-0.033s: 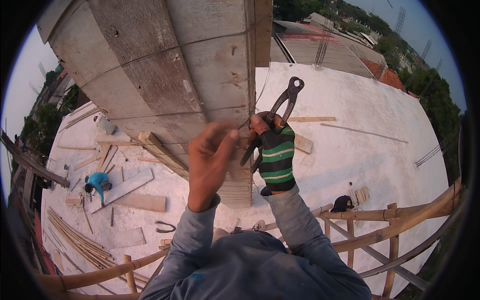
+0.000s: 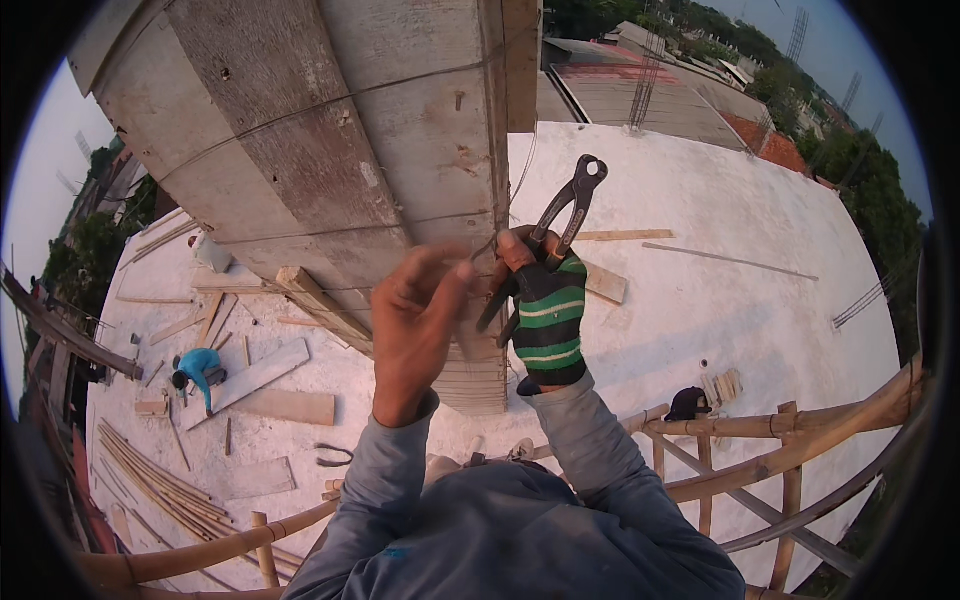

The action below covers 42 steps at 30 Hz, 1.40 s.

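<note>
Gloved right hand [image 2: 548, 310] clamped on pincers [image 2: 556, 232]; bare left hand [image 2: 415, 325] pinched tie wire [image 2: 497, 240] at formwork [image 2: 330, 150] corner. I'd twist snug, not overtight.

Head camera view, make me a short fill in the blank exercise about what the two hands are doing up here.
1. The right hand wears a green striped ____.
2. It grips black-handled ____ beside the thin wire.
3. The left hand is ____, with no glove.
4. Both hands work at the corner of a tall column form made of ____ boards.

Missing words: glove; pincers; bare; wooden
</note>
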Motion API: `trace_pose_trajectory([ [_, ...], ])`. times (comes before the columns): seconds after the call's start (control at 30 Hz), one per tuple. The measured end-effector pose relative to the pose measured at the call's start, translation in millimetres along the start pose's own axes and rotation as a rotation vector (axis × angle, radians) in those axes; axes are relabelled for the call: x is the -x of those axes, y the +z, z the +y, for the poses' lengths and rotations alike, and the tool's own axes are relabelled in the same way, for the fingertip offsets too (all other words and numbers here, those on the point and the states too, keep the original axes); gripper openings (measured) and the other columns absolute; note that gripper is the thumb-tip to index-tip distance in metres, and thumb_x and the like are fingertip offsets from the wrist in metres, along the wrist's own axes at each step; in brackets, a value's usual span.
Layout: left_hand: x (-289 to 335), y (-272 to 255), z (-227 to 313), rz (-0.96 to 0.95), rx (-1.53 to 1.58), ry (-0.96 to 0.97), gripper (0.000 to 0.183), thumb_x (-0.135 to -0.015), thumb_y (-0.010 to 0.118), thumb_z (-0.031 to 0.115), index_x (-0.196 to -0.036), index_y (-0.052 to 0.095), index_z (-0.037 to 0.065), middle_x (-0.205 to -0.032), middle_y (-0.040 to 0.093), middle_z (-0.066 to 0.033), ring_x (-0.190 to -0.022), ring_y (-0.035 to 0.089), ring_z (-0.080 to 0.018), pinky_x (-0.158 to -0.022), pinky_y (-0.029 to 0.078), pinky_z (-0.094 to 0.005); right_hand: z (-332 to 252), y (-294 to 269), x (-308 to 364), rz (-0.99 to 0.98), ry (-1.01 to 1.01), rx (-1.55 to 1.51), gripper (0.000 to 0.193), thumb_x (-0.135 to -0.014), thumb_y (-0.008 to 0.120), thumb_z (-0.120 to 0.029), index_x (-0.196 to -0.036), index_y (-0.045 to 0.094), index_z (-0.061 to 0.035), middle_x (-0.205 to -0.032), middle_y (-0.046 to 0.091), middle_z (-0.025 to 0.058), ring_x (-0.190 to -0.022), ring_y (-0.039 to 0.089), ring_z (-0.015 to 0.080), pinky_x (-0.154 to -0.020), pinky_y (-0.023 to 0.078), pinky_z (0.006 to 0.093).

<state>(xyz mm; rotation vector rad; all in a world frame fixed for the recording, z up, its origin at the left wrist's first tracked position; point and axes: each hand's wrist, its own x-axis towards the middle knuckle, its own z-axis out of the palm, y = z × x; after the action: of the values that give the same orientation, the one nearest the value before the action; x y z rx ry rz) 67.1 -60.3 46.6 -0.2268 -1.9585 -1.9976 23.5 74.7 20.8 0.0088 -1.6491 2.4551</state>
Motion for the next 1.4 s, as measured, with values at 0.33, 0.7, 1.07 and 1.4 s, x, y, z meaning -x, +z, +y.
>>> trace_pose_trajectory([
  [0.33,3,-7,6,-0.149,-0.270,0.165,0.018,-0.097,0.066,0.005,-0.112,0.073,-0.001,-0.076,0.071,-0.0096,-0.074,0.068,-0.0131,-0.070,0.051,-0.0278,-7,10,32,-0.080,0.042,-0.130,0.025,-0.091,0.079,-0.017,-0.106,0.067,0.0001,-0.082,0.070,0.0034,-0.070,0.065,0.0097,-0.062,0.052,0.0252],
  [0.7,-39,-49,-10,0.378,-0.865,0.880,0.047,-0.077,0.085,0.005,-0.120,0.074,0.019,-0.113,0.065,-0.0026,-0.111,0.059,-0.0213,-0.096,0.042,-0.0412,-20,-11,26,-0.130,-0.014,-0.188,0.025,-0.095,0.066,-0.003,-0.119,0.061,0.0049,-0.086,0.070,0.0123,-0.068,0.064,0.0139,-0.062,0.052,0.0263],
  [1.07,-64,-68,-29,0.389,-1.042,1.175,0.035,-0.073,0.083,0.000,-0.101,0.072,0.018,-0.100,0.065,-0.0022,-0.097,0.062,-0.0231,-0.090,0.043,-0.0406,-24,-26,23,-0.108,-0.155,-0.228,0.030,-0.099,0.060,-0.006,-0.123,0.060,0.0107,-0.079,0.061,0.0052,-0.068,0.060,0.0138,-0.064,0.051,0.0303],
  [1.4,-63,-79,-11,0.234,-1.088,1.269,0.036,-0.074,0.082,-0.003,-0.104,0.072,0.015,-0.098,0.066,-0.0045,-0.093,0.063,-0.0253,-0.085,0.048,-0.0421,-23,-31,24,-0.100,-0.230,-0.224,0.030,-0.098,0.063,-0.009,-0.123,0.064,0.0088,-0.072,0.061,0.0057,-0.065,0.059,0.0151,-0.063,0.053,0.0326],
])
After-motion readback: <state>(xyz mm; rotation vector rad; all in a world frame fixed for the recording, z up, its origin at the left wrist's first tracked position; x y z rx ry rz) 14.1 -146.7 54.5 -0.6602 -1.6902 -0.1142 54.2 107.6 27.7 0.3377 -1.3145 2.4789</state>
